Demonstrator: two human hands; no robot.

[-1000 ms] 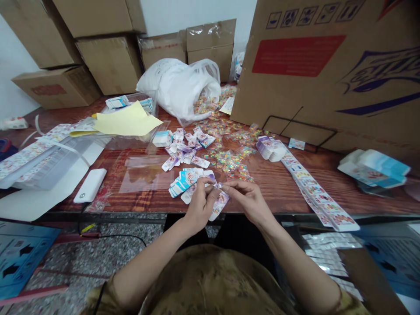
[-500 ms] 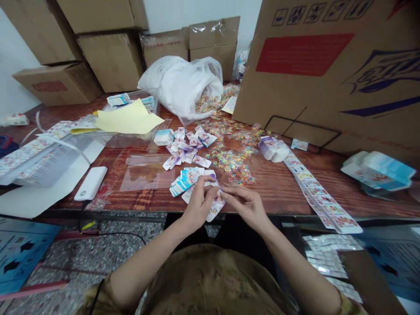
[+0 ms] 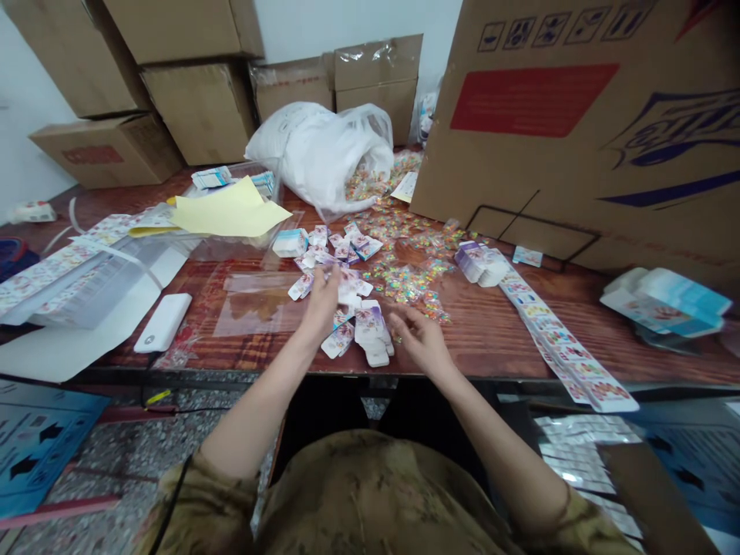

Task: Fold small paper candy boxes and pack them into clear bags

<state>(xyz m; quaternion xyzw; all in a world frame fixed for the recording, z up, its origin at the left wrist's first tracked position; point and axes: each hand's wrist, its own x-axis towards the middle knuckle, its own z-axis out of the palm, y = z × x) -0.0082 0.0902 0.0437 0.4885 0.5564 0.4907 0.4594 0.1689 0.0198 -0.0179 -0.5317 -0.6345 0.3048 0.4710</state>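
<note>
My left hand (image 3: pixel 324 302) is over the loose pile of small purple-and-white cartons (image 3: pixel 329 254), its thumb and fingers apart at the pile's near side. My right hand (image 3: pixel 423 339) hovers near the table's front edge with curled fingers. A tiny greenish bit shows at its fingertips, apparently a small clear packet of coloured pieces. Between my hands lies a fanned stack of flat purple-and-white cartons (image 3: pixel 373 330). Blue-and-white cartons beside it are partly hidden by my left hand. Clear packets of coloured pieces (image 3: pixel 408 281) spread beyond my right hand.
A white sack (image 3: pixel 312 150) spills packets at the back. A large cardboard box (image 3: pixel 520 169) stands at right, with a carton strip (image 3: pixel 555 331) before it. Yellow paper (image 3: pixel 228 208) and a white power bank (image 3: pixel 163 322) lie at left. Blue-and-white cartons (image 3: pixel 664 301) sit far right.
My hands have parted. The left moved forward and left to the carton pile; the right drew slightly away to the right. The flat carton stack beneath them now shows.
</note>
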